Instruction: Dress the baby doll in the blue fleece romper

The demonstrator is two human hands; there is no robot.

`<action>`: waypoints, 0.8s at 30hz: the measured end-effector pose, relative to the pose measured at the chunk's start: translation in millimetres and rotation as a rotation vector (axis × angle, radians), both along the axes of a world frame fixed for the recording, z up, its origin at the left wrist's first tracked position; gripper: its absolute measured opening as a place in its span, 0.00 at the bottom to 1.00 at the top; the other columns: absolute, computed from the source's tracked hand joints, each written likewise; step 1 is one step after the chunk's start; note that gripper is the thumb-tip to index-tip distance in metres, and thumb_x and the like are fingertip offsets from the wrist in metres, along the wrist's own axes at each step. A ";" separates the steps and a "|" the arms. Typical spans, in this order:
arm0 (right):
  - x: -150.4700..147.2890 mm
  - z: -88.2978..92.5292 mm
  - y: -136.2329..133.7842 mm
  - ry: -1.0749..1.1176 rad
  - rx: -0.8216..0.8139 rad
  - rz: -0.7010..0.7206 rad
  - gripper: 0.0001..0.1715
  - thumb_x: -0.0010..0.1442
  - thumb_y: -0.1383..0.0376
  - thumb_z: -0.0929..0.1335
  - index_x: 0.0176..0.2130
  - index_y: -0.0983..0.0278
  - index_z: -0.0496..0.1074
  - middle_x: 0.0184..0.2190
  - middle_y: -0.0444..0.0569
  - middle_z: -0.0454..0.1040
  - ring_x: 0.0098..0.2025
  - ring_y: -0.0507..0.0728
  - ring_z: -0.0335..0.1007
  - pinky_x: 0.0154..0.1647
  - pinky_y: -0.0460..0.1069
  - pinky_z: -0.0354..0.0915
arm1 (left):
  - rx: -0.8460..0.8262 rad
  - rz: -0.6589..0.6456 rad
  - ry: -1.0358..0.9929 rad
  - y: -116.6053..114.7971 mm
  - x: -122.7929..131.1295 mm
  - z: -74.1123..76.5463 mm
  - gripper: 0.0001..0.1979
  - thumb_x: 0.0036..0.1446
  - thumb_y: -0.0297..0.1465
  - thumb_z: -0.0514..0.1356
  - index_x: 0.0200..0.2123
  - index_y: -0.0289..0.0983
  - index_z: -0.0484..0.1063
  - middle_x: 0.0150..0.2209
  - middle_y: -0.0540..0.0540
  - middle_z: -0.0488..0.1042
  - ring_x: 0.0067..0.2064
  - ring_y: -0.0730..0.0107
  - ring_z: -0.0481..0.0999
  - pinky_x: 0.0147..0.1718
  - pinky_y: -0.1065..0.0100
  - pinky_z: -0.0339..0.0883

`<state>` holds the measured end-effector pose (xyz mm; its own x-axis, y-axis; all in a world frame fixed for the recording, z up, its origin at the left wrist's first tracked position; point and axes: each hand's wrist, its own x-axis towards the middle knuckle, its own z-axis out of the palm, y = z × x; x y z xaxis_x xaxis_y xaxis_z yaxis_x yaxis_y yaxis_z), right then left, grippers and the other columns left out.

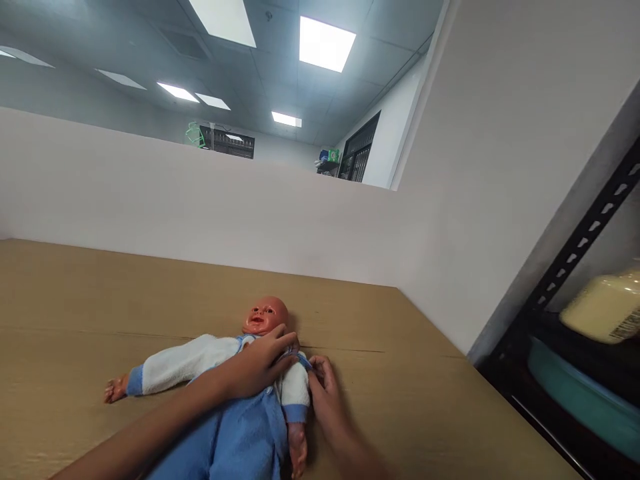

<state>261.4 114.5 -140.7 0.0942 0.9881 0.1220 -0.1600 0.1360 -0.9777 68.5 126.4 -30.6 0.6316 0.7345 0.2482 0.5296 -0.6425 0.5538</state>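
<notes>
Nearest the lens, two bare forearms enter from the lower edge and meet over a doll (250, 413) that lies face-up on a tan table (100, 293), head pointing away from the wearer and legs toward the camera. Its blue trousers run out of the bottom of the frame, and its white sleeve with a blue cuff stretches toward the left. The left hand (263, 365) crosses the doll's chest, palm down, with fingers extended and slightly curved at the collar just below the chin. This placement appears to press the torso against the table so that it lies steady, but whether the fingertips nip the cloth cannot be told. The right hand (325, 390) sits just beside the doll's other shoulder with its fingers bent inward and closed on the blue trim of the garment, an apparently fine pinch on a thin edge. A white partition (200, 200) bounds the table behind. At right, a black shelf rack (590, 233) carries a teal basin (575, 393) and a pale yellow container (605, 307), both well apart from the hands.
</notes>
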 end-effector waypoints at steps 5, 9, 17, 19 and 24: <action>6.5 17.1 15.1 0.013 -0.093 0.092 0.22 0.46 0.50 0.76 0.37 0.60 0.77 0.38 0.48 0.81 0.45 0.63 0.74 0.48 0.53 0.68 | 0.089 0.047 -0.022 1.6 3.0 -5.8 0.11 0.71 0.39 0.49 0.42 0.41 0.67 0.47 0.40 0.71 0.49 0.52 0.72 0.50 0.54 0.66; -3.4 25.1 25.5 0.050 -0.196 0.230 0.16 0.51 0.50 0.70 0.29 0.60 0.74 0.28 0.45 0.77 0.34 0.59 0.70 0.40 0.52 0.67 | 0.120 0.104 -0.044 4.6 7.4 -9.7 0.09 0.71 0.36 0.50 0.43 0.40 0.67 0.46 0.39 0.72 0.47 0.53 0.73 0.48 0.54 0.67; -12.8 40.3 23.6 0.031 -0.251 0.387 0.18 0.56 0.49 0.70 0.35 0.61 0.71 0.29 0.43 0.76 0.33 0.57 0.72 0.38 0.50 0.66 | 0.151 0.280 0.048 11.3 7.6 -14.9 0.08 0.71 0.30 0.51 0.46 0.37 0.69 0.47 0.37 0.75 0.47 0.51 0.75 0.47 0.54 0.70; -1.9 48.3 16.6 -0.044 -0.217 0.411 0.26 0.53 0.51 0.77 0.46 0.61 0.73 0.36 0.43 0.80 0.39 0.57 0.75 0.41 0.49 0.66 | 0.150 0.290 0.064 11.9 6.7 -14.6 0.07 0.70 0.28 0.54 0.46 0.36 0.70 0.47 0.36 0.76 0.48 0.52 0.76 0.48 0.56 0.71; 39.9 79.7 7.0 -0.493 -0.107 0.521 0.32 0.38 0.67 0.82 0.46 0.61 0.80 0.35 0.44 0.85 0.36 0.58 0.77 0.36 0.48 0.67 | 0.173 0.357 0.140 7.4 1.1 -7.0 0.12 0.65 0.22 0.56 0.50 0.35 0.73 0.52 0.33 0.76 0.55 0.43 0.76 0.54 0.49 0.71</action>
<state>301.2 121.5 -61.1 -0.4330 0.8986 -0.0707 0.2851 0.0622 -0.9565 69.6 133.8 -37.6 0.3812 0.8686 0.3166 0.7986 -0.4819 0.3605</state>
